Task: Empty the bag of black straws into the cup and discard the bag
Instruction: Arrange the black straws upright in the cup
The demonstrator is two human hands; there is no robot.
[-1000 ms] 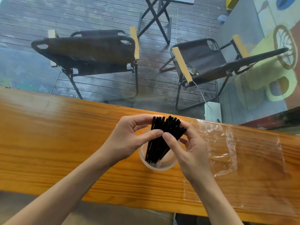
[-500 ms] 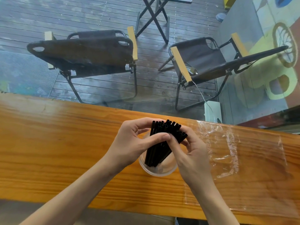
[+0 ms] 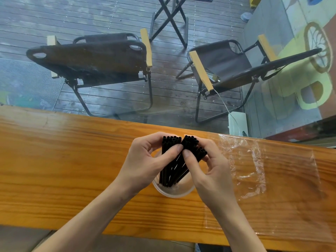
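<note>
The black straws [image 3: 174,160] already stand in the clear cup [image 3: 173,190], their lower ends inside it and their open tops fanning out above the rim. Both hands are at those tops: the left hand [image 3: 145,164] pinches the bundle on the cup's left side between thumb and curled fingers, and the right hand [image 3: 209,168] pinches the cluster on the cup's right side the same way. The tops part into two groups between the two thumbs, so the step in hand looks like spreading or settling the straws in the cup, not pouring them.

The emptied bag [image 3: 254,166] lies flat and crumpled on the tabletop [image 3: 72,160] just right of the cup, apparently with nothing in it, though clear film on glossy wood is hard to read.

By my judgement the emptying is done and the discarding is not. The next move calls for letting go of the straws without tipping the light cup, then reaching right of the cup to gather the film.
</note>
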